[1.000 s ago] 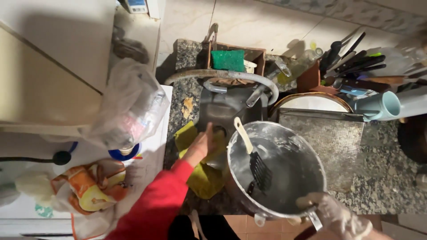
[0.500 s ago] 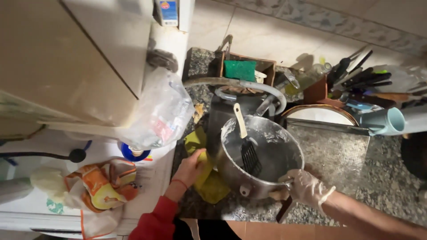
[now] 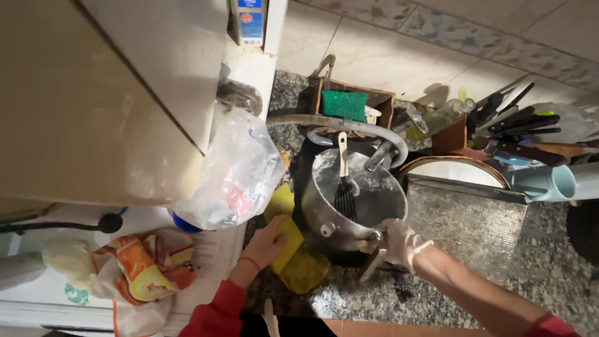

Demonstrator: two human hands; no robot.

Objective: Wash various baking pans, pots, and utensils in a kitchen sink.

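A large steel pot [image 3: 368,200] sits tilted in the sink, with a black slotted spatula [image 3: 344,187] standing inside it. My right hand [image 3: 399,242], in a whitish glove, grips the pot at its near rim by the handle. My left hand [image 3: 265,242], in a red sleeve, presses flat on a yellow cloth [image 3: 298,265] lying on the granite counter just left of the pot. A grey hose [image 3: 337,122] arcs over the pot from the back.
A clear plastic bag [image 3: 234,178] hangs at the left over a white surface with an orange-and-yellow packet [image 3: 140,268]. A green sponge [image 3: 344,105] sits in a wooden box behind. Metal trays [image 3: 465,218], a knife holder [image 3: 508,118] and a pale blue cup [image 3: 549,182] stand at the right.
The pot has moved up and back toward the hose and now tilts. My right hand came from the bottom edge up to the pot's rim. My left hand stays on the cloth.
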